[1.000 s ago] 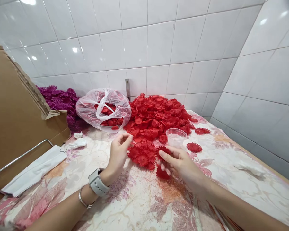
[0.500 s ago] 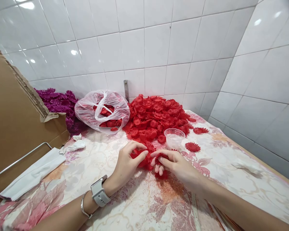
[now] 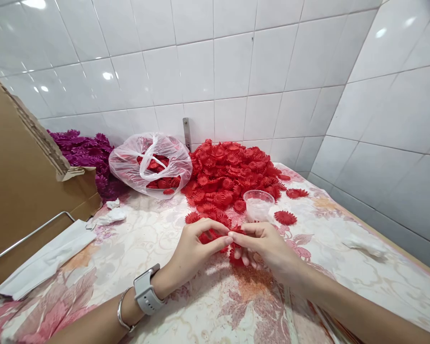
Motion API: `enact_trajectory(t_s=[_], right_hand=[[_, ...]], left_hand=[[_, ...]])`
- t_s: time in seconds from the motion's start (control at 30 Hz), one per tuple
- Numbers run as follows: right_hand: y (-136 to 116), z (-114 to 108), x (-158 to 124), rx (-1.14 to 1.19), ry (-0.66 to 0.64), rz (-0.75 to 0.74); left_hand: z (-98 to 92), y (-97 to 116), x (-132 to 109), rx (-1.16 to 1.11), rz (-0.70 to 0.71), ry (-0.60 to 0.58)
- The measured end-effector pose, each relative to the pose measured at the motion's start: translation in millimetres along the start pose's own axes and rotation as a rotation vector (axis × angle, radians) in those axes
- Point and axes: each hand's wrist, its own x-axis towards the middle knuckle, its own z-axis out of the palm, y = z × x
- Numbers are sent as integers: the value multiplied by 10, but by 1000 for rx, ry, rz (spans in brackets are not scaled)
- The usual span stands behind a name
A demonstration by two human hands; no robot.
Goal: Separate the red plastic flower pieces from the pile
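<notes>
A red artificial flower [image 3: 238, 230] with fringed petals is held between my hands, low over the table. My right hand [image 3: 268, 242] pinches it with thumb and fingers, its other fingers curled beneath. Coming in from the left, my left hand [image 3: 197, 243] has thumb and forefinger tips closed together at the flower's edge, touching my right thumb; what exactly they grip there is partly hidden. More red flowers lie behind and under my fingers. Just beyond stands a clear plastic cup [image 3: 259, 206] with whitish contents.
A large heap of red flowers [image 3: 232, 167] rests against the tiled wall. Left of it are a plastic bag [image 3: 127, 165] of red flowers, a purple flower pile [image 3: 82, 155] and a cardboard box [image 3: 25, 157]. Loose flowers [image 3: 285, 218] lie right on the floral tablecloth [image 3: 157, 258].
My left fingertips have moved right and now meet at the flower in my right hand; before, the hands were slightly apart. The right thumb has shifted left toward them.
</notes>
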Motion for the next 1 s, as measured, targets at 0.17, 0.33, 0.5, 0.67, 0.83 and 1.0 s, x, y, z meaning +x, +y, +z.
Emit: enact_trajectory(t_s=[0.17,0.33,0.5,0.67,0.83,1.0], right_hand=[[-18,26,5,1,-18,9],[-33,40,42,115,-89,-49],[-3,21,53,89,-97,-24],[-1,0,25,-14,-25,-3],[10,-7,14,-115,63,-93],[18,5,31,-46,-13,-79]], left_hand=[[6,-30,10,-130,-74,-21],[19,-82,41,-219,-131,53],[31,-67,21,-123,-90,50],[26,-20,-4,-48,-14,47],[40,-24,3,-153,-63,-29],[79,-62,-13,-280,-129,-114]])
